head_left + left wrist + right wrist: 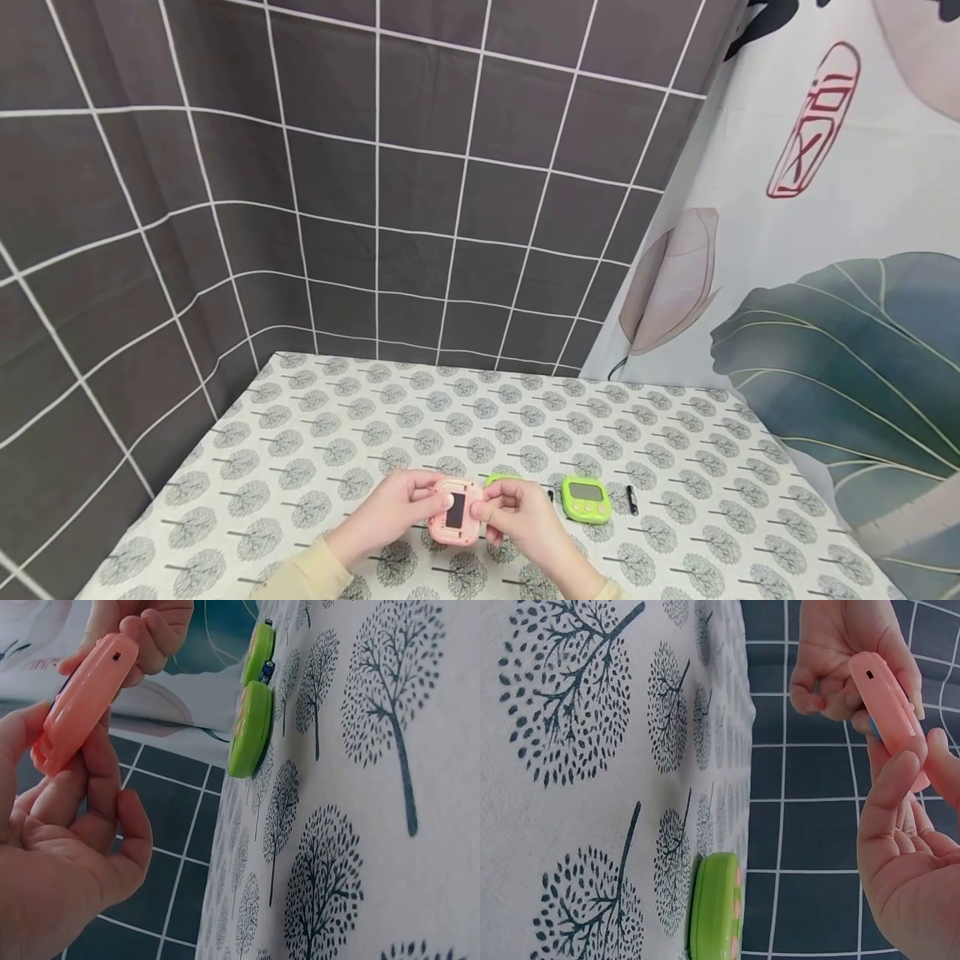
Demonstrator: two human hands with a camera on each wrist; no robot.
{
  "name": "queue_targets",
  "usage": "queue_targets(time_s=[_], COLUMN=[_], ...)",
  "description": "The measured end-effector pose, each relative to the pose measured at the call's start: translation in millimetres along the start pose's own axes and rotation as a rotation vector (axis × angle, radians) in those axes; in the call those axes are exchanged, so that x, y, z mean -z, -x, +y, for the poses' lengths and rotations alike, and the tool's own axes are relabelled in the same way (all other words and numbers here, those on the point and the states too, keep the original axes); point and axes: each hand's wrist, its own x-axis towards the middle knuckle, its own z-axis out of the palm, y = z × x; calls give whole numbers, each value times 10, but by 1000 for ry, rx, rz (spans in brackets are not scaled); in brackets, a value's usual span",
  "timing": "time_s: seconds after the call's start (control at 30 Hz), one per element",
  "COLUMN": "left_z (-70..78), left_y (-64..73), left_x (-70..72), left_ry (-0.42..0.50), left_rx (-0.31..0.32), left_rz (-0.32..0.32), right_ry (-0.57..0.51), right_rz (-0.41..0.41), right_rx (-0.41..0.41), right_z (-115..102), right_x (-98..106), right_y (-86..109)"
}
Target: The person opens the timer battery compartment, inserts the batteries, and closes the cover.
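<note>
Both hands hold a pink timer [456, 512] above the table; its back, with a dark rectangular panel, faces up in the head view. My left hand [397, 508] pinches its left side, the thumb lying on the back. The right hand [525, 521] pinches the opposite edge between thumb and fingers. In the left wrist view the timer [90, 701] is seen edge-on, with a small dark slot in its rim. The right wrist view shows the timer [889, 712] edge-on too, a bit of blue beneath it. Its front is hidden.
On the tree-print tablecloth [360, 408] a green timer [587, 500] with a grey screen lies right of the hands. Another green thing [501, 479] is partly hidden behind the right hand. A small black stick-shaped object [632, 500] lies farther right. Dark gridded cloth [420, 192] hangs behind.
</note>
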Motion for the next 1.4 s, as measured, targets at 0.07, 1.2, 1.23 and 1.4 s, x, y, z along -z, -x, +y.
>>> queue_targets(time_s=[0.07, 1.2, 1.23, 1.4], left_z=[5, -36, -37, -34], left_y=[-7, 17, 17, 13], left_x=[-9, -36, -34, -28], left_ry=[-18, -205, -211, -248], left_rx=[-6, -1, 5, 33], left_rz=[19, 134, 141, 163], right_ry=[10, 196, 214, 320], right_rz=[7, 171, 183, 268], right_rx=[5, 92, 100, 218], right_z=[-4, -33, -33, -20], right_x=[2, -68, -74, -128], right_y=[8, 89, 92, 113])
